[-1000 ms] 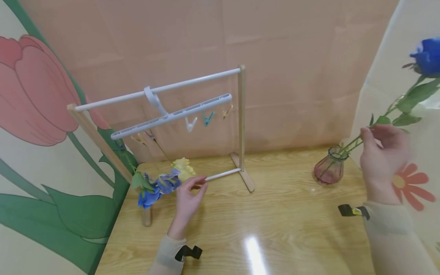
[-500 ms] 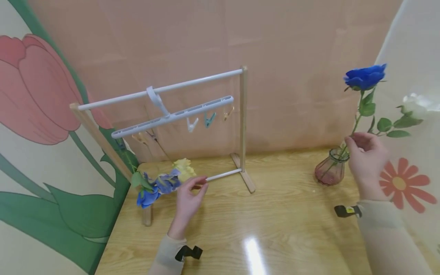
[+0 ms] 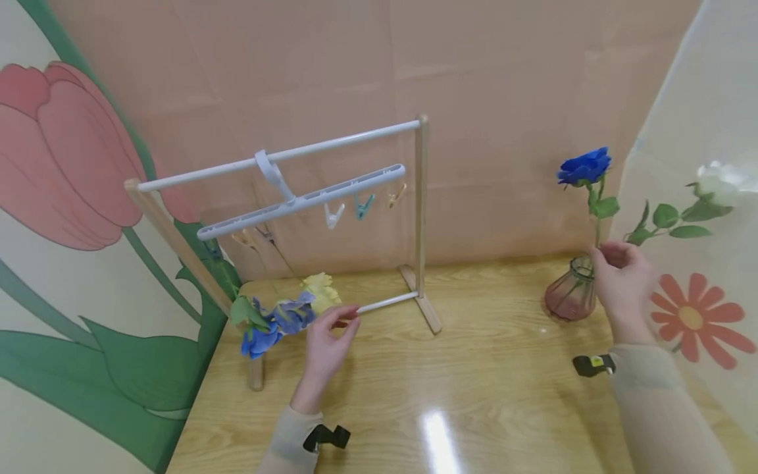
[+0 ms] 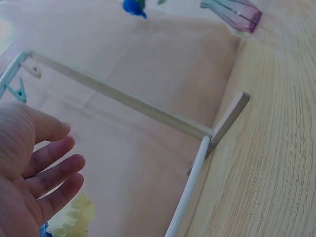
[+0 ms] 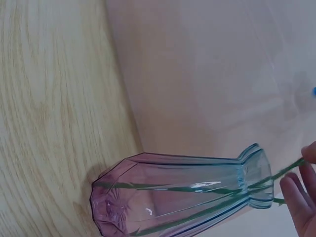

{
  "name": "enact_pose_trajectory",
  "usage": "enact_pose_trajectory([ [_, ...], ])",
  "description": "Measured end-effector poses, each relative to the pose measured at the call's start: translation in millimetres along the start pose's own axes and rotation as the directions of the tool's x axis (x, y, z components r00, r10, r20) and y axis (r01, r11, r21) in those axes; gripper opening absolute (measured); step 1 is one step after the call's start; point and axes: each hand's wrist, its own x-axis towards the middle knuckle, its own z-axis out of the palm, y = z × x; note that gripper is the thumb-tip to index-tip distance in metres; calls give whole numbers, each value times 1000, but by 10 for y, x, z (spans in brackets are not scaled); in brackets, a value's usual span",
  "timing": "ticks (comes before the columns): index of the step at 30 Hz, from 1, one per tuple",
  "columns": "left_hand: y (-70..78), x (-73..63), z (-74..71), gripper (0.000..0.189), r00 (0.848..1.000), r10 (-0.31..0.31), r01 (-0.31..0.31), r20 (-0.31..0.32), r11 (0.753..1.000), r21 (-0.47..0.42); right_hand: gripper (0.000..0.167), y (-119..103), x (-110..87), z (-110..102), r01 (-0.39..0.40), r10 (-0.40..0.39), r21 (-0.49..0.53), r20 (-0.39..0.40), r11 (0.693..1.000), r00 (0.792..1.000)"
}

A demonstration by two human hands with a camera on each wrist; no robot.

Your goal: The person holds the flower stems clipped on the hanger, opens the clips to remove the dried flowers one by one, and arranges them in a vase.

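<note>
My right hand (image 3: 624,289) pinches the stem of a blue rose (image 3: 584,166) just above the mouth of a pink glass vase (image 3: 570,296). The bloom stands upright over the vase. A white rose (image 3: 719,183) leans out to the right, behind the hand. In the right wrist view, two green stems reach down inside the vase (image 5: 173,197). My left hand (image 3: 327,349) hovers before the drying rack's lower bar (image 3: 387,303), fingers loosely bent around nothing. Beside it hang a yellow flower (image 3: 322,291), a bluish-purple flower (image 3: 293,316) and a blue flower (image 3: 260,340), heads down.
A wooden-legged rack (image 3: 420,210) stands at the left of the table (image 3: 491,375). From its top bar hangs a pale hanger (image 3: 302,203) with several clips, among them a teal clip (image 3: 364,207) and a white clip (image 3: 333,216). Walls with painted flowers close in both sides.
My right hand has moved left and slightly down. The blue rose has swung from leaning far right to upright over the vase, leaving the white rose apart on the right. My left hand stays put.
</note>
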Motion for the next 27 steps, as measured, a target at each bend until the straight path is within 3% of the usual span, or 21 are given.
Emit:
enact_pose_trajectory([
  [5,3,3,6,22,1000,5,-5,-4,1000,7,30,39,9,-18,-35,34,-5,-19,999,999],
  [14,-8,-9,17,23,1000,24,-24,-1,1000,-3,31,66,-40,-16,-3,2,-42,-35,999,999],
  [27,2,2,14,23,1000,30,-30,-9,999,-13,27,98,-190,62,49,-48,37,-40,998,998],
])
